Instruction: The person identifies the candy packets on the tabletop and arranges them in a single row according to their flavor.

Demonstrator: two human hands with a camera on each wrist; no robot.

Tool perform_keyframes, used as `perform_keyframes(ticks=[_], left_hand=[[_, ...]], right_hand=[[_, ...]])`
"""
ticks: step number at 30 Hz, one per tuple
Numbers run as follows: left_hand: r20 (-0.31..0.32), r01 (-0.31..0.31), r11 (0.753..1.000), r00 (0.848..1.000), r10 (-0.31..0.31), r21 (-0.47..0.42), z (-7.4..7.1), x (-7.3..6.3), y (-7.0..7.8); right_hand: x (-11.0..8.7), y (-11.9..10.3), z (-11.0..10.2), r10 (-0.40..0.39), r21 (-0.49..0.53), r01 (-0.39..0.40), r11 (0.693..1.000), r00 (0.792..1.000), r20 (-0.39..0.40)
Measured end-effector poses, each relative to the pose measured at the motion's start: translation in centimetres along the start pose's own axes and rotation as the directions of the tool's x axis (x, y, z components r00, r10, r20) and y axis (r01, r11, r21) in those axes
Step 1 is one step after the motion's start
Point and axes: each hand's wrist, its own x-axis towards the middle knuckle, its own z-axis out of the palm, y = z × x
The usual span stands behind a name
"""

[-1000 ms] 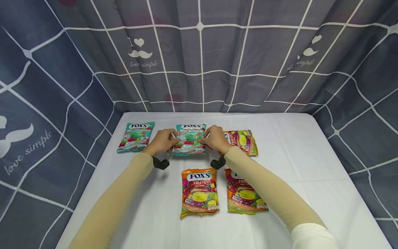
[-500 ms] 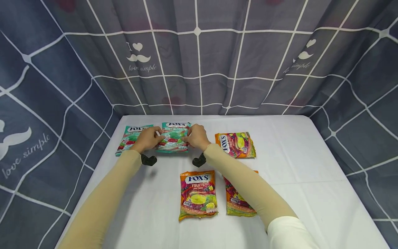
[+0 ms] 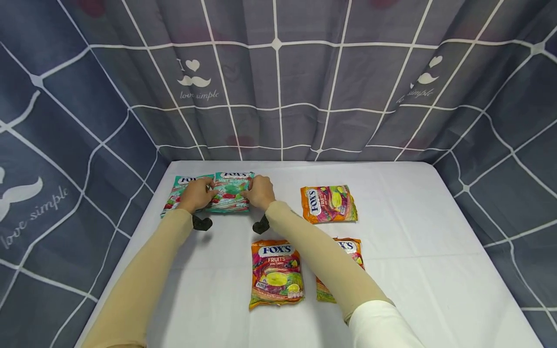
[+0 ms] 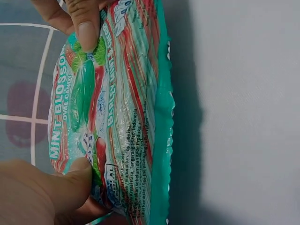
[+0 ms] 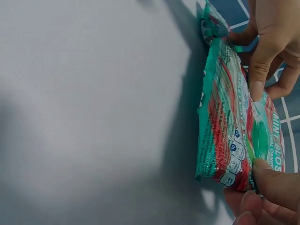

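A green Mint Blossom candy bag (image 3: 230,192) is held at its two sides by both hands, near the back left of the table. My left hand (image 3: 197,195) pinches its left side, thumb on the printed front. On the opposite side my right hand (image 3: 259,192) grips it the same way. In the left wrist view the bag (image 4: 112,108) has its lower seam close over the white cloth. Behind the left hand lies a second mint candy bag (image 3: 174,195), partly covered by that hand. The right wrist view shows the second bag's corner (image 5: 213,26) right beside the held one.
An orange Fox's Fruits bag (image 3: 329,203) lies sideways at the back right of the middle. Two more fruit candy bags, one in front (image 3: 276,273) and one (image 3: 326,290) partly under the right forearm, lie nearer. Grey checked curtains (image 3: 300,72) border the white table (image 3: 413,217).
Both hands have carried the mint candy bag leftward, from the back middle to right beside the other mint bag. The right forearm now crosses more of the front right fruit bag.
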Motion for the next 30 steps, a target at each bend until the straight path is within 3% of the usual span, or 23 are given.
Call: perform_keyframes(ticks=[12,22,30], left_hand=[[0.000,0.042,0.998,0.999,-0.042,0.057,0.9,0.3,0.0],[-0.010,0.069,0.993,0.998,-0.069,0.093,1.2,0.2,0.7],[0.004,0.070,0.989,0.997,-0.071,0.133,1.4,0.4,0.7]], right_hand=[[0.4,0.8,0.7,0.032,-0.008,-0.032,0.999,0.999,0.001],[0.4,1.7,1.3,0.015,-0.020,-0.016,1.000,0.999,-0.049],[0.3,1.6,1.4,0.051,-0.034,-0.052,0.998,0.998,-0.026]])
